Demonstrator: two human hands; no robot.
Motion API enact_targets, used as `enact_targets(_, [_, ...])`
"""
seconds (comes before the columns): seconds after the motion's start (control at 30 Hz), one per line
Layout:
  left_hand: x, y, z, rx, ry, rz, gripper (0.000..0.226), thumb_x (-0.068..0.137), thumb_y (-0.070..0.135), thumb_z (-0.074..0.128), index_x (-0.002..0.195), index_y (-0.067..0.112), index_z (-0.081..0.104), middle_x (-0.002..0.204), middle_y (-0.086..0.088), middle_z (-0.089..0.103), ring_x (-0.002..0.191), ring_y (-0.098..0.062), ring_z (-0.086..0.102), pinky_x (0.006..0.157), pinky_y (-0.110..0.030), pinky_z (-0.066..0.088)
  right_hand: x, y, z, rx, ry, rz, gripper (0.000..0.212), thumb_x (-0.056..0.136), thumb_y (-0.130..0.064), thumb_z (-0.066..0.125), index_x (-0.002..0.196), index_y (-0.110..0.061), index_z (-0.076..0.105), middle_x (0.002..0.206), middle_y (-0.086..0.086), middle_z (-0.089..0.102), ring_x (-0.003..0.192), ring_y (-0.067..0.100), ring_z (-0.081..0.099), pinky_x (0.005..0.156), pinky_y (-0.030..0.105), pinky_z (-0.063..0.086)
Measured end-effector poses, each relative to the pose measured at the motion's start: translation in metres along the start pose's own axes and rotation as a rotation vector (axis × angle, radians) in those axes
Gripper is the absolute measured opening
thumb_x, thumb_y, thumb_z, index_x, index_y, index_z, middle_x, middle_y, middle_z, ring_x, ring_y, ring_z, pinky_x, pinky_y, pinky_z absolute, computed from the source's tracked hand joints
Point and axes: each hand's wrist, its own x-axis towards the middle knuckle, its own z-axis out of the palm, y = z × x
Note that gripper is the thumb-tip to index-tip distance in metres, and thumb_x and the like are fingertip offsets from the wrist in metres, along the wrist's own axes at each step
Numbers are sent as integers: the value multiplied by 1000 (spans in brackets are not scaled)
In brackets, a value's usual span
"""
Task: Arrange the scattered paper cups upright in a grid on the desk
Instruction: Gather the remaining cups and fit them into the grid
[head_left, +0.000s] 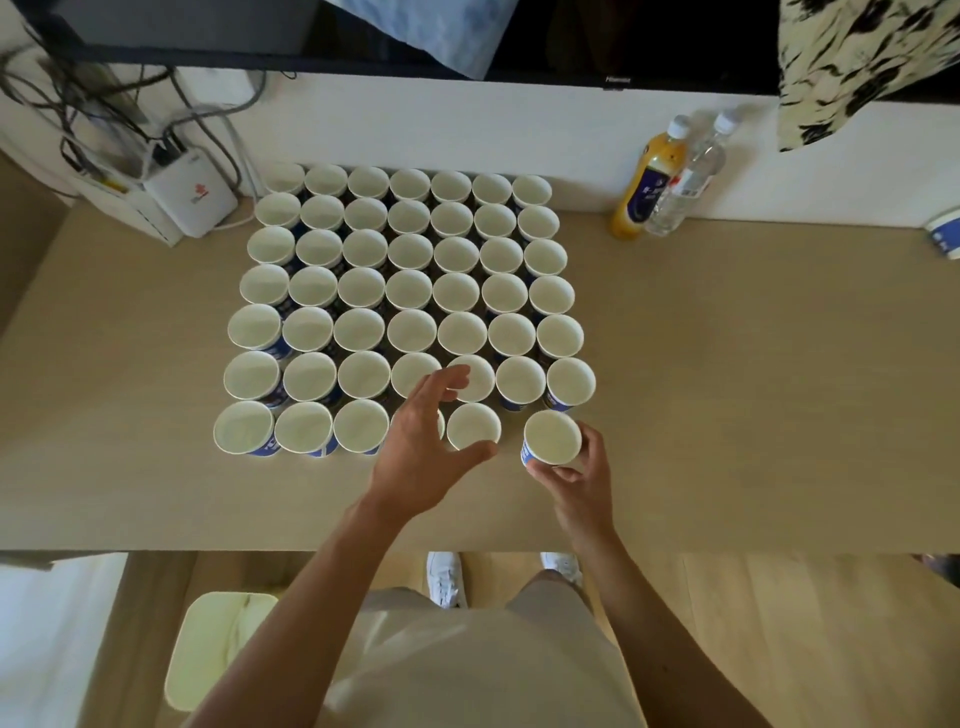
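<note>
Nearest me, the right hand (574, 478) grips a cup (551, 435) upright by its side. It sits at the sixth spot of the front row (304, 428), just apart from its neighbour. The left hand (421, 441) is open, fingers spread loosely above the fourth and fifth cups of that row; whether it touches them I can't tell. Behind, the grid (410, 291) shows six full rows of seven, all upright on the desk (753, 389). So it looks nearly done: seat this cup, then fill the last corner spot. A stray cup (944, 234) at the far right edge may be the one for it.
</note>
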Motion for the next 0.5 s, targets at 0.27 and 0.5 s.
enact_targets(0.27, [-6,-4,-6,-34,7,-63,77,70,25,91,136,23,51,125,12,61,112,7,55,87,-17,48,15,29,24,-85,-29,35,71,75,-5,85,133,-18,46,120,0,60,102,1,63,97,39,56])
enact_targets(0.5, [-12,-8,-8,-26,21,-65,74,71,26,90,134,24,52,123,13,62,112,-6,59,90,-33,54,21,30,32,-119,-7,7,72,74,5,82,132,-21,48,123,-4,59,106,-10,57,94,31,54])
